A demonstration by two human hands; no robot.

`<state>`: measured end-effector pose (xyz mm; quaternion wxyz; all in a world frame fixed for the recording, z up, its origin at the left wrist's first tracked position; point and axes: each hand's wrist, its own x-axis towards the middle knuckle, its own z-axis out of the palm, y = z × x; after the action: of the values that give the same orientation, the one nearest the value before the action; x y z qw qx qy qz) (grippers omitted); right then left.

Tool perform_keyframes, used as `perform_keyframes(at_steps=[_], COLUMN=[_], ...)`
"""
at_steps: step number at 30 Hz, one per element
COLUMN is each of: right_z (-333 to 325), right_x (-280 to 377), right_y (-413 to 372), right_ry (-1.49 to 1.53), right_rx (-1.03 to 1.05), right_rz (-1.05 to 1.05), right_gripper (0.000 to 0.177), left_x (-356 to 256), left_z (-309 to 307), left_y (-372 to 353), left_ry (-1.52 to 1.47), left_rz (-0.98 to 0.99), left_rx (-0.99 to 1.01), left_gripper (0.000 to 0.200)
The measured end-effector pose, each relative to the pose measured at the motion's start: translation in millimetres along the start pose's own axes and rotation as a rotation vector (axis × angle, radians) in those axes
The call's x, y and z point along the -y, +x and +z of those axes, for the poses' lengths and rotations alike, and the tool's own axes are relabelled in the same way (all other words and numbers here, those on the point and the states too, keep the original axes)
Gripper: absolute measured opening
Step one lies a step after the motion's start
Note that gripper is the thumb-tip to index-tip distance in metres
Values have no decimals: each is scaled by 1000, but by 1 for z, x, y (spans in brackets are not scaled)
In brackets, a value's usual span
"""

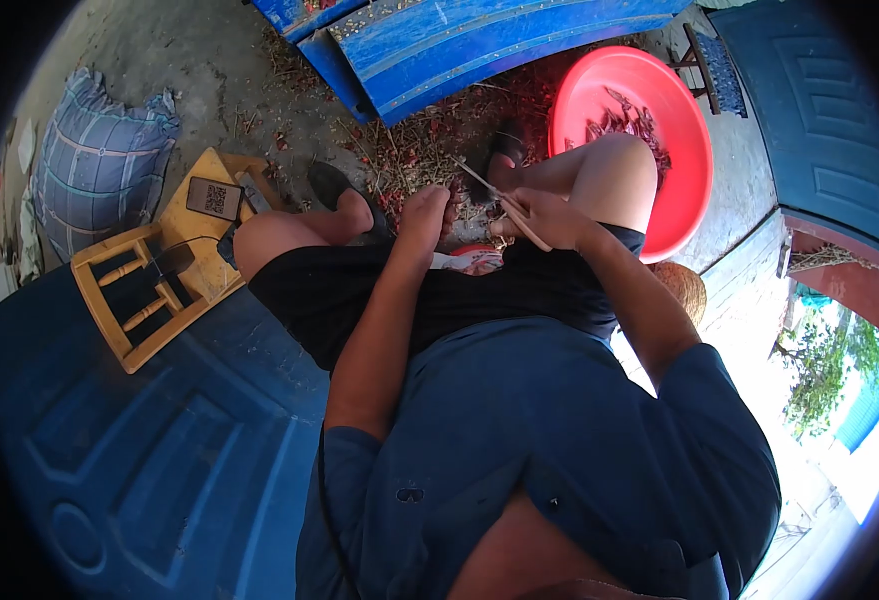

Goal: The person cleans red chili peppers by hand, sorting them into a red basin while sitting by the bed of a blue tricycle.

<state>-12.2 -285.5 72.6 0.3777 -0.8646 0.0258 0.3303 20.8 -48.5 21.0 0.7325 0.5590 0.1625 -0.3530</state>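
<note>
My right hand (549,218) grips a pair of scissors (521,222) with pale handles, its thin blades pointing up and left over the floor. My left hand (423,218) is closed in front of my lap, to the left of the scissors. What its fingers hold, if anything, is too small to make out. Between my thighs, just under the hands, part of a red and white thing (477,261) shows. Dry stalks and red bits (414,150) litter the ground beyond my hands. To the right, a large red basin (694,190) holds dried red chili peppers (634,125).
A blue metal body (499,50) stands ahead. On the left are a wooden chair (129,352) bearing a flat object with a QR-like pattern (213,198), and a plaid sack (104,160). A dark blue panelled door (827,120) is at the right, with a small stool (716,72) beside it.
</note>
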Motion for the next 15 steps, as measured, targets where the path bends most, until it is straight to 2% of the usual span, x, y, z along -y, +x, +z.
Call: perform_keyframes(at_steps=[2, 6, 8, 11, 12, 15], right_z=[-10, -4, 8, 25, 16, 34], right_x=[19, 14, 9, 19, 49, 35], right_y=[-3, 6, 20, 36, 27, 50], right_ry=[-27, 151, 315, 360, 607, 488], right_rx=[36, 30, -3, -216, -151, -241], right_rz=[51, 123, 106, -41, -14, -68], right_gripper=[60, 64, 58, 44, 38, 32], left_x=[2, 4, 5, 1, 7, 12], left_z=[1, -1, 0, 5, 7, 1], left_y=[1, -1, -2, 2, 2, 1], left_ry=[5, 13, 9, 12, 13, 19], left_rz=[-14, -3, -7, -28, 4, 6], left_rx=[5, 52, 42, 44, 18, 25], left_gripper=[24, 25, 24, 24, 24, 24])
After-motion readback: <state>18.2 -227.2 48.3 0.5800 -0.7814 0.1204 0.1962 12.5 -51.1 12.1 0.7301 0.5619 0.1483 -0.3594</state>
